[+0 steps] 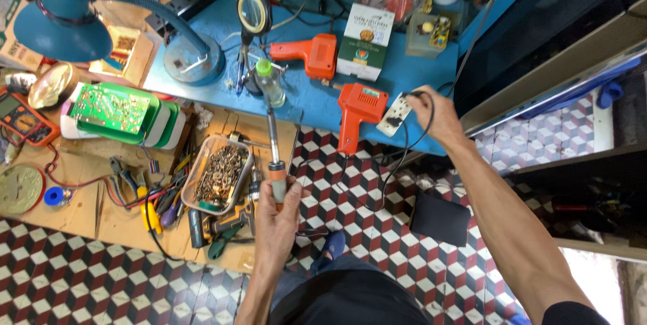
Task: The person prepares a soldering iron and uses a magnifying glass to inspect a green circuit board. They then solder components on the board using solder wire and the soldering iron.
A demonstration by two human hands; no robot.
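Gripping the soldering iron (273,153) by its orange handle, the left hand (276,220) holds it upright over the floor beside the workbench; it looks stiff, light and top-heavy. The right hand (435,112) pinches its plug at the white socket block (394,114) on the blue shelf (411,69). A clear tray (195,180) holds metal scraps.

**Two hands, one near, one far**

The left hand (280,207) is raised close to the body, fingers curled in a closed grip. The right arm stretches far forward, its hand (431,112) pinching with bent fingers.
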